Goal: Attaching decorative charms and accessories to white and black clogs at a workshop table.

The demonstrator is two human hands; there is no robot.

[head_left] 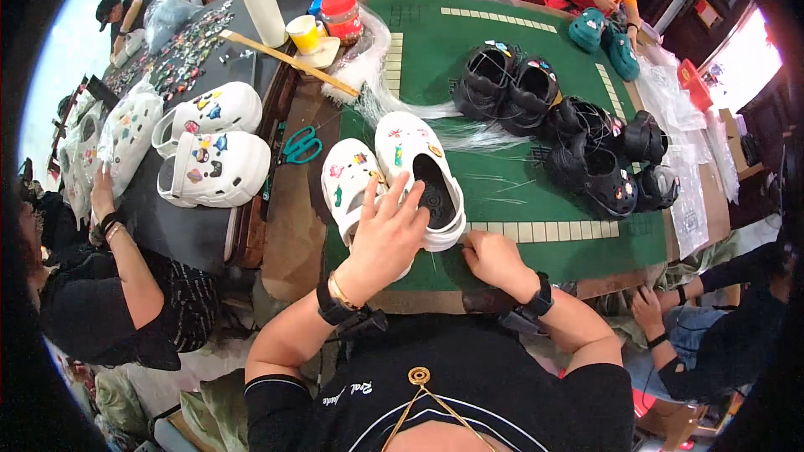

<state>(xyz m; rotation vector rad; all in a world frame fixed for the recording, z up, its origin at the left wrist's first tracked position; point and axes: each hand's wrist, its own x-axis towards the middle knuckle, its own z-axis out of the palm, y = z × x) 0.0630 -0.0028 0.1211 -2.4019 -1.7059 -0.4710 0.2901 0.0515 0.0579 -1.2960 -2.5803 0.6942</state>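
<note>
A pair of white clogs with colourful charms, a left one (350, 176) and a right one (409, 146), stands side by side on the green table mat, toes pointing away from me. Across their inner sides lies my left hand (383, 238), its fingers stretched and spread over the clogs; its thumb is hard to make out. Just right of the right clog's heel, my right hand (498, 264) is closed and rests low over the mat near the table's front edge. What its curled fingers hold, if anything, is hidden. Loose clear strands (494, 136) lie beyond the clogs.
Several black clogs (590, 159) stand to the right. Teal scissors (301, 145) and more white clogs (216, 169) are at left. A wooden stick (289, 61), a red-lidded jar (341, 17) and a yellow cup (303, 33) sit farther back. Co-workers sit around the tables.
</note>
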